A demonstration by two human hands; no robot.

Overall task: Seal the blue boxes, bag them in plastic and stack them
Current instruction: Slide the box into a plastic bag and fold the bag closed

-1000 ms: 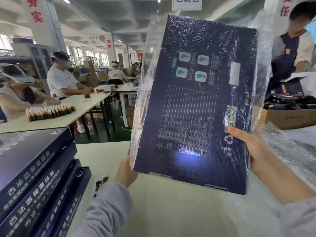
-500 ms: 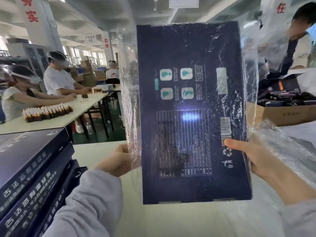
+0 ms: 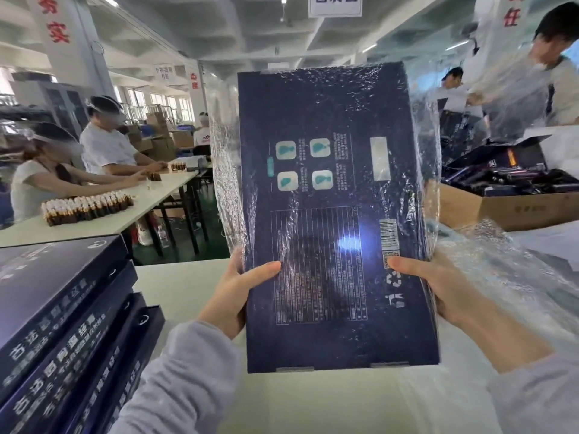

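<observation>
Stack (image 3: 62,324) crowds worktop (image 3: 188,283) at left; carton (image 3: 507,208) far right; bare worktop between. Box (image 3: 335,214), upright in bag (image 3: 225,170), raised between hands: left hand (image 3: 238,296), right hand (image 3: 438,286) grip lower side edges, thumbs on face.

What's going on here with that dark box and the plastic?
A person holds a blue box upright, left hand and right hand gripping its lower sides. A clear plastic bag covers most of it; the bottom end seems to stick out. A stack of boxes lies on the table at left.
</observation>
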